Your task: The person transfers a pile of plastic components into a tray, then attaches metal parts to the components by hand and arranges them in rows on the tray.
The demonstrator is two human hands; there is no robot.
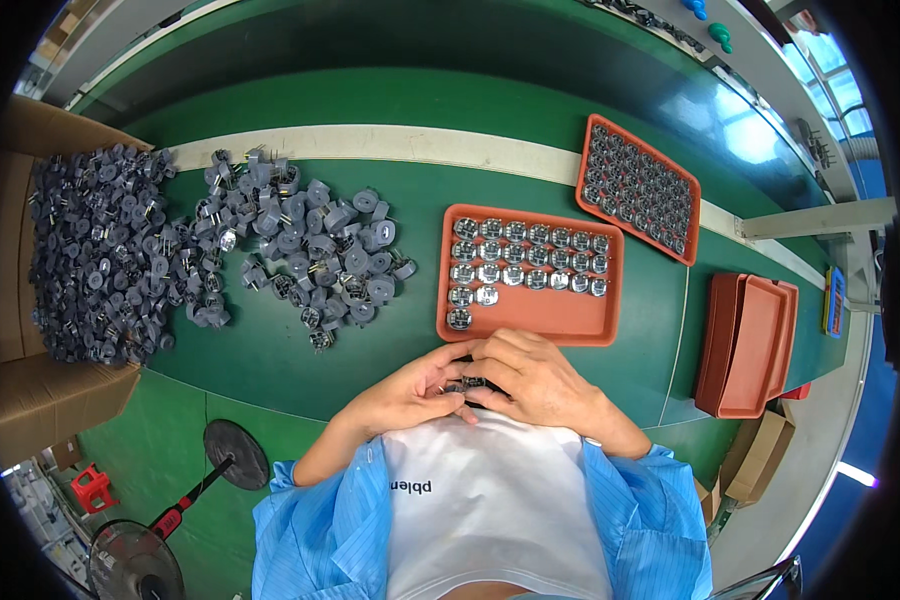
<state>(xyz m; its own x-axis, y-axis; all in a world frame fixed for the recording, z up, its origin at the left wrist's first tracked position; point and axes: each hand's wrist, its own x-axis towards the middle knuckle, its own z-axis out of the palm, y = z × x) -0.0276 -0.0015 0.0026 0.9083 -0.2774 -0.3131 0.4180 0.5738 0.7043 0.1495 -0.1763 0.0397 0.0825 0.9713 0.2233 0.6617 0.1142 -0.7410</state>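
**Inspector:** Start with the largest item.

**Assistant:** The green bench (300, 350) carries everything. At its left edge a cardboard box (30, 400) lies open, and grey round parts (100, 260) with thin metal pins spill out of it. A looser scatter of the same parts (320, 250) reaches toward the bench's middle.

**Inspector:** And the trays?

**Assistant:** An orange tray (560, 320) lies at the middle, just beyond the hands. Its far rows are filled with shiny-faced round pieces (525, 255); the near part is bare. A second orange tray (638, 187), fully loaded, sits tilted toward the far right. A stack of bare orange trays (750, 345) stands at the right edge.

**Inspector:** The hands?

**Assistant:** Both meet at the near edge, close to the person's chest. The left hand (410, 390) and right hand (530, 380) have their fingers curled around a small dark part (467, 385) pinched between them. The part is mostly hidden; its detail cannot be told.

**Inspector:** The step in hand?

**Assistant:** By judgement, one piece is being worked between the fingertips, with the middle tray partly filled. The next move would call for a steady pinch and careful placing in the third row, beside the last piece set there.
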